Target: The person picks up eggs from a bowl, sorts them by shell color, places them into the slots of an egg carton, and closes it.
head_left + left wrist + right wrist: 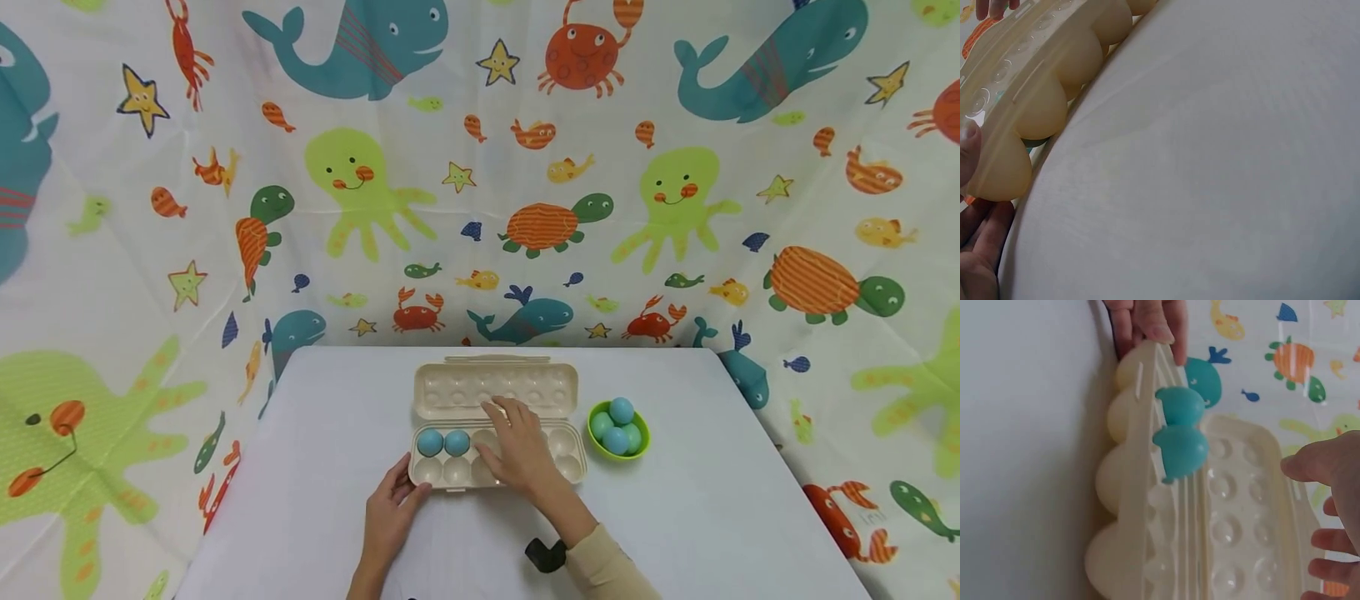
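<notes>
A cream egg carton (455,475) lies open on the white table, its lid (497,392) folded back on the far side. Two blue eggs (431,442) sit side by side in the far row's left cups; the right wrist view shows the eggs (1182,450) standing above the rim. My left hand (392,504) grips the carton's left end, thumb on the rim and fingers around the end wall. Over the carton's middle hovers my right hand (520,450), fingers spread and holding nothing. It hides several cups in the head view.
A lime-green bowl (647,433) with several blue and pale green eggs (622,410) stands just right of the carton. A dark wrist camera (545,556) shows at the right wrist. Behind the table hangs a sea-animal cloth (450,225).
</notes>
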The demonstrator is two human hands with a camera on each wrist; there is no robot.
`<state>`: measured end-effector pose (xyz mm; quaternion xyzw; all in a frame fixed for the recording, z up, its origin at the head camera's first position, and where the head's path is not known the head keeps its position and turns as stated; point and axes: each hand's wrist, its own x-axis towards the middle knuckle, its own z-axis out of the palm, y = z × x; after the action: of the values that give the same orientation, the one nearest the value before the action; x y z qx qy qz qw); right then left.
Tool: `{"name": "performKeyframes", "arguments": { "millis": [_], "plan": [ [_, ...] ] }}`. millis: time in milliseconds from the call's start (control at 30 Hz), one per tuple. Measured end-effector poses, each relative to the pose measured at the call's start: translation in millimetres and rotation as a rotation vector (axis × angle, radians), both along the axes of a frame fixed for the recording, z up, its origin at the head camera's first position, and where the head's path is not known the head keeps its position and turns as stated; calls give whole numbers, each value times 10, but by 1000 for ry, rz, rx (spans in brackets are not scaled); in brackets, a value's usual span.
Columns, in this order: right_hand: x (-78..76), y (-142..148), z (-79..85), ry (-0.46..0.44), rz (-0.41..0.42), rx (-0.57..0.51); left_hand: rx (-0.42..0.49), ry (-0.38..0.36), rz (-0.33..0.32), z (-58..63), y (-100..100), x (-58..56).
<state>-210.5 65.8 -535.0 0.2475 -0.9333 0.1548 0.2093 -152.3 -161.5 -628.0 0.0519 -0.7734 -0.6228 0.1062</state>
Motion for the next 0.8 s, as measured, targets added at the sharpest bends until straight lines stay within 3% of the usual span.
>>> {"name": "performKeyframes", "arguments": {
  "millis": [267,600,800],
  "plan": [
    [-76,342,77,86,-75,-56,6,15,-6,-135,-33,-55],
    [-182,800,89,10,-212,-109,3,-2,-7,-99,-37,-62],
    [-143,1077,61,-20,-275,-169,-13,-5,-13,-119,-37,-67]
  ]
}}
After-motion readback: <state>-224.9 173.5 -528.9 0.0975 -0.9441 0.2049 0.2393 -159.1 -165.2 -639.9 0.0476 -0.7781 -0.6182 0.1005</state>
